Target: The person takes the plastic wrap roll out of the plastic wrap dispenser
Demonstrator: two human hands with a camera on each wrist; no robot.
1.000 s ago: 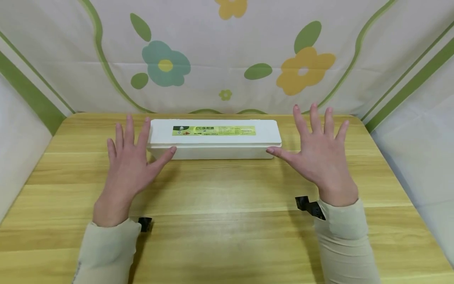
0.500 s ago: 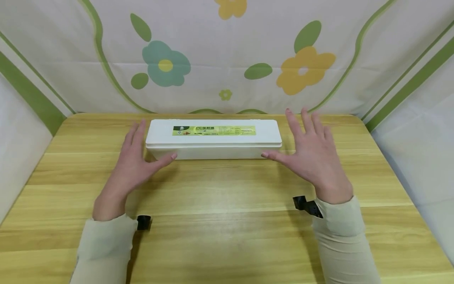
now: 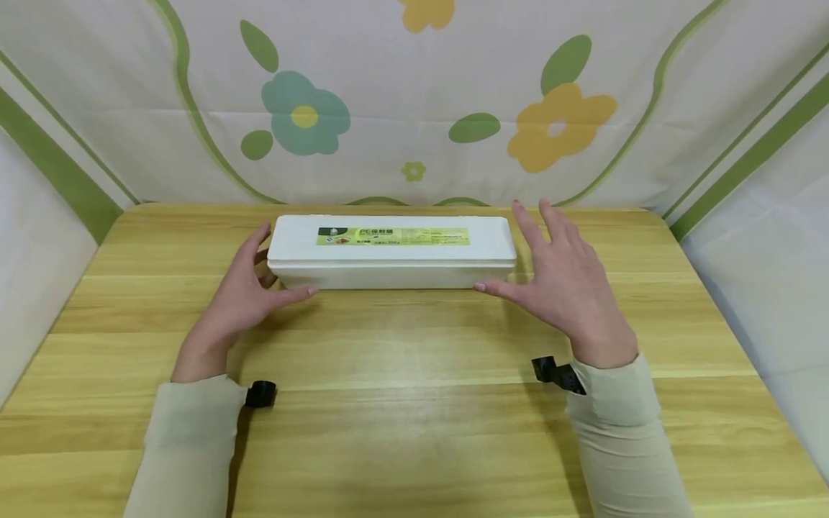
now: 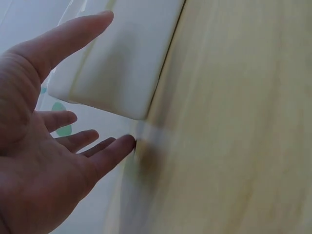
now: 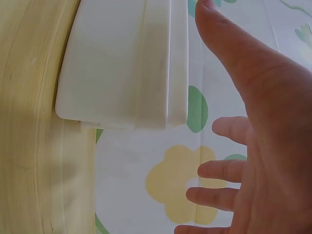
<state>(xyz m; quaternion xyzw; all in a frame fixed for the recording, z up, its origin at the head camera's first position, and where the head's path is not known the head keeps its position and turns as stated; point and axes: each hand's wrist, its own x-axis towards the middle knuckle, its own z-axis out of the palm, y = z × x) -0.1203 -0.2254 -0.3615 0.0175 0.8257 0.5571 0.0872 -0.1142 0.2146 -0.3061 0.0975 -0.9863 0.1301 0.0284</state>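
Observation:
A long white cling film box (image 3: 388,276) with a yellow-green label on its lid rests near the table's back edge, its lid down. Around its left end, my left hand (image 3: 241,288) is held with the thumb in front and the fingers beside the end; in the left wrist view the fingers (image 4: 114,155) look apart from the box. By the right end is my right hand (image 3: 570,288), thumb spread toward the front face and fingers raised. A gap shows between that hand and the box (image 5: 112,63) in the right wrist view.
The wooden table (image 3: 401,432) stretches in front of the box. Right behind it hangs a white curtain (image 3: 388,86) with flowers and green lines, and pale cloth also stands at both sides. Black straps (image 3: 261,394) show at the cuffs.
Both hands have turned and lowered around the ends of the box, the left one further down. Their spread fingers have drawn closer together. The box has stayed in place.

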